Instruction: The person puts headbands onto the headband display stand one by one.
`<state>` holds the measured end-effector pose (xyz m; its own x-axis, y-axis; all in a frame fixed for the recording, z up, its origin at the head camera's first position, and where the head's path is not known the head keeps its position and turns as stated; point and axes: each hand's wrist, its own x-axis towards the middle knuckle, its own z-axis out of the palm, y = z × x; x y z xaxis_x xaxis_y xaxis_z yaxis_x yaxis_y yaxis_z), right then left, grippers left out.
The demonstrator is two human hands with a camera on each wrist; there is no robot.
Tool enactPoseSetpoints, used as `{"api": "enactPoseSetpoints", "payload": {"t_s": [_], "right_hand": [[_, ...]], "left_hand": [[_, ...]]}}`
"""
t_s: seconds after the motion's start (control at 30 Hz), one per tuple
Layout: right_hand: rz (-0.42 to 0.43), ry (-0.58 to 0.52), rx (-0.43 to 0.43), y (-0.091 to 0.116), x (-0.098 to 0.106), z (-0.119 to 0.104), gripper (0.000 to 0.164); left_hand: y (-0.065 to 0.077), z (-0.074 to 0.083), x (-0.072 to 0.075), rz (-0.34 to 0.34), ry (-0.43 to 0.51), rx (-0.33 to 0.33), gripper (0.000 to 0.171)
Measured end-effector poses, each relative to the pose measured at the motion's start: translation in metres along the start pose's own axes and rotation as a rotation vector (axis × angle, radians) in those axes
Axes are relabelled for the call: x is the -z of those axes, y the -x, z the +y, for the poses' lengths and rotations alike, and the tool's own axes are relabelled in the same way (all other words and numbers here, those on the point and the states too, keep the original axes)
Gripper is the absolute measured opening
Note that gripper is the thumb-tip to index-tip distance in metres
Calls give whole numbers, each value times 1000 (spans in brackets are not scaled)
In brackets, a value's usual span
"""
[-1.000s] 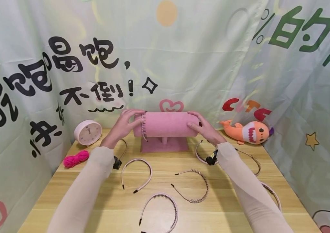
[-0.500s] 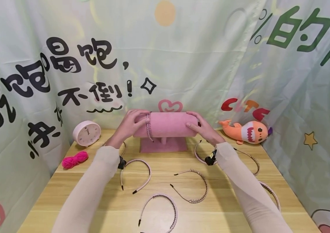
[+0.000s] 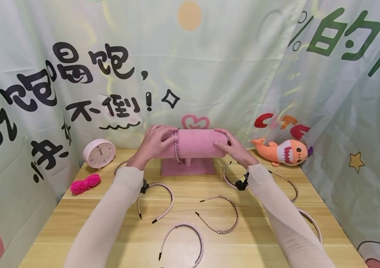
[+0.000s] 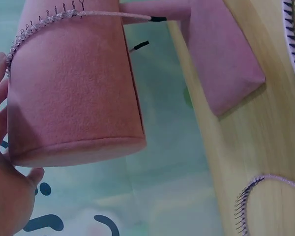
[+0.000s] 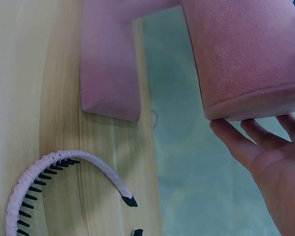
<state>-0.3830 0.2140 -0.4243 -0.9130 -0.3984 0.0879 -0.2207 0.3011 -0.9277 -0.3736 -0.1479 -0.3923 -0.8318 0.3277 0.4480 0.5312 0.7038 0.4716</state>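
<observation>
A pink velvet headband stand (image 3: 200, 143), a roll on a post with a flat base, stands at the back of the table. A thin headband with small teeth (image 3: 177, 147) hangs over the roll, left of its middle. My left hand (image 3: 158, 140) lies over the roll's left part, thumb in front and fingers on top, holding the headband at its edge. In the left wrist view the band (image 4: 54, 19) arches over the roll, dark tips hanging below. My right hand (image 3: 233, 147) grips the roll's right end, thumb in front; fingertips touch the end face (image 5: 255, 105) in the right wrist view.
Several headbands lie on the wooden table, among them a pink one (image 3: 172, 203), a beaded one (image 3: 237, 212) and one near the front edge (image 3: 202, 242). A clock (image 3: 99, 153) and pink yarn (image 3: 85, 184) are at left, an orange plush toy (image 3: 284, 152) at right.
The headband on the roll has slid to the right from near its left end, along with my left hand. My right hand has kept its place at the right end.
</observation>
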Motion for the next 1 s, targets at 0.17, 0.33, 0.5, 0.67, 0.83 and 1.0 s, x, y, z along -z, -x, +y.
{"api": "enactPoseSetpoints", "payload": {"t_s": [0.17,0.33,0.5,0.67,0.83,1.0], "right_hand": [[-4,-11,-3,-1,0,1,66],[-7,-18,-2,0,0,1,66],[-5,-4,7,0,1,1,66],[-3,-2,9,0,1,2,65],[-1,-5,5,0,1,1,65],[1,-7,6,0,1,1,64]], "left_hand": [[2,-2,3,-38,-38,-35,47],[3,-4,7,-74,-24,-60,49],[2,-4,7,-97,-23,-61,52],[-3,1,5,-112,-60,-63,53],[-9,8,5,-133,-129,-78,52],[-12,15,5,-174,-156,-71,55]]}}
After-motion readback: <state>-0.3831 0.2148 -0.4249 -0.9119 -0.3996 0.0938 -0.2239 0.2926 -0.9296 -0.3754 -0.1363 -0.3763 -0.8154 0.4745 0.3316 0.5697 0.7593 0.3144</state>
